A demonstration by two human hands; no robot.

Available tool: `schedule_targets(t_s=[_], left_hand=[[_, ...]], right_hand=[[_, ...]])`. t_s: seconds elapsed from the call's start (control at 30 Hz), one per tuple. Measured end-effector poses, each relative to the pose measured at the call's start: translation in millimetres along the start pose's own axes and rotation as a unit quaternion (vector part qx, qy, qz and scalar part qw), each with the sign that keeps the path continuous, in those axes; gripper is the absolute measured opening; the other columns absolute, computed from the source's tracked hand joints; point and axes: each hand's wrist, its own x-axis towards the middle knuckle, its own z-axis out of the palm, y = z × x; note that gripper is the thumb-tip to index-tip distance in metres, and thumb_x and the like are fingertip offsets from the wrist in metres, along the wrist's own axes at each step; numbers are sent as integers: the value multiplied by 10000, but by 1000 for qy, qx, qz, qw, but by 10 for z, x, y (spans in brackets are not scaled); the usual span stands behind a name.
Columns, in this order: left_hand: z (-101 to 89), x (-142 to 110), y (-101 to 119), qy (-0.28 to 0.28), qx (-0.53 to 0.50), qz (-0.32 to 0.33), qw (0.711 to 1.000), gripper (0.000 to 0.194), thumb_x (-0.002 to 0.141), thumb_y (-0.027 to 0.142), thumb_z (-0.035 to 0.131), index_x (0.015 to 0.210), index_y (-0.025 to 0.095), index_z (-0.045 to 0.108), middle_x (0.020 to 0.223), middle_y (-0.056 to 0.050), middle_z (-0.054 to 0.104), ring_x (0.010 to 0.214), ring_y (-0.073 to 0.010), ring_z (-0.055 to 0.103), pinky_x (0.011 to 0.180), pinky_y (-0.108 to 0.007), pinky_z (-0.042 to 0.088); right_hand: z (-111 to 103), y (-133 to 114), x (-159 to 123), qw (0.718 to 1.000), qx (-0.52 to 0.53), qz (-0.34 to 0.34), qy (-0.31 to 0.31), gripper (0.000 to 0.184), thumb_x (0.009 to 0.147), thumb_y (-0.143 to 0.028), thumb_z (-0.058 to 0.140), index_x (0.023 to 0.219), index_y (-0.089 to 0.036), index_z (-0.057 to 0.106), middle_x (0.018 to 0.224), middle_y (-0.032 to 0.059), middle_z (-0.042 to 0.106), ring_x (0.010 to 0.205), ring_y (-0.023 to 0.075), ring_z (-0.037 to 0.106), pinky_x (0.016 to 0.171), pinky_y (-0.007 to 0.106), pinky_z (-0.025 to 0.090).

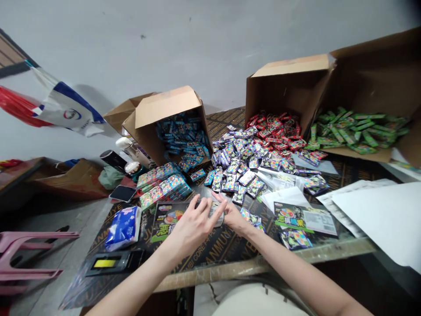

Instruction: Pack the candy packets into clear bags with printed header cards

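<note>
My left hand (194, 220) and my right hand (234, 218) meet near the table's middle, both at the right end of a black printed packaging sheet (166, 219) with colourful lettering. My left fingers bend over its pale panel, the thumb hidden beneath. The fingers of my right hand close on the edge beside them. A bit of clear plastic (205, 192) shows just beyond my fingertips. Close ahead lies a heap of small purple-and-black packets (230, 181). Some similar packets (252, 218) lie under and beside my right wrist.
Tipped cardboard boxes hold blue packets (182, 136), red packets (276, 127) and green packets (358, 129). Two packet stacks (166, 188), a phone (122, 193), tissues (123, 228) and a black tape dispenser (113, 263) are at left. Another printed sheet (289, 215) and white sheets (378, 215) lie right.
</note>
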Motion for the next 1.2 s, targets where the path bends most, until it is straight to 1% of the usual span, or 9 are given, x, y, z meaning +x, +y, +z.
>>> schedule_targets(t_s=[0.1,0.17,0.27,0.37,0.6,0.73,0.97,1.1,1.2], left_hand=[[-12,-50,-40,18,1,11,1000,689,805,170,423,1416,176,103,1262,-164,457,1168,-250,413,1013,-456,261],[-2,-85,-66,33,-5,15,999,667,805,174,433,1409,175,148,1258,-162,459,1172,-256,407,999,-446,281],[35,-126,-95,58,-27,13,998,637,783,189,479,1377,173,250,1254,-157,464,1161,-263,411,984,-435,303],[79,-149,-117,77,-56,5,995,634,746,211,534,1341,168,321,1252,-149,472,1150,-269,416,973,-434,318],[124,-178,-204,124,-87,-11,988,668,727,252,567,1341,147,325,1232,-136,503,1088,-260,455,937,-422,359],[140,-215,-243,132,-95,-20,986,678,724,272,579,1342,143,331,1220,-135,513,1072,-268,462,913,-417,379],[216,-274,-253,129,-128,-59,982,659,711,293,579,1320,151,369,1212,-128,511,1078,-278,442,910,-421,380],[222,-320,-274,131,-127,-61,981,661,699,303,588,1314,174,382,1156,-123,529,1026,-277,465,871,-426,398],[233,-373,-295,125,-124,-68,982,688,703,306,585,1335,169,351,1157,-127,526,998,-275,480,849,-424,407]], right_hand=[[-20,-54,43,998,-50,-36,-32,117,665,-251,689,777,-229,714,1398,18,375,1359,207,163,1104,445,26],[-15,-80,45,996,-66,-51,-29,69,678,-214,666,727,-235,710,1394,0,381,1359,190,162,1105,439,37],[0,-107,21,995,-81,-53,-1,65,679,-202,655,691,-232,711,1408,0,356,1368,198,117,1100,435,93],[3,-145,-5,994,-95,-49,4,90,674,-233,666,743,-232,724,1414,22,346,1369,229,113,1091,448,115],[-17,-293,12,990,-130,-47,2,179,666,-188,660,820,-249,728,1434,2,302,1375,235,31,1094,459,91],[3,-344,43,988,-147,-43,1,150,654,-171,664,771,-238,728,1431,-9,309,1376,228,22,1097,450,91],[65,-367,58,993,-116,-34,11,112,618,-140,664,680,-216,717,1386,13,395,1368,243,110,1091,456,108],[57,-412,52,994,-111,-16,2,175,603,-121,666,731,-224,727,1407,12,359,1372,255,67,1084,478,95],[-5,-447,49,993,-118,-11,-8,170,603,-125,668,728,-222,731,1405,10,363,1372,262,52,1080,486,84]])
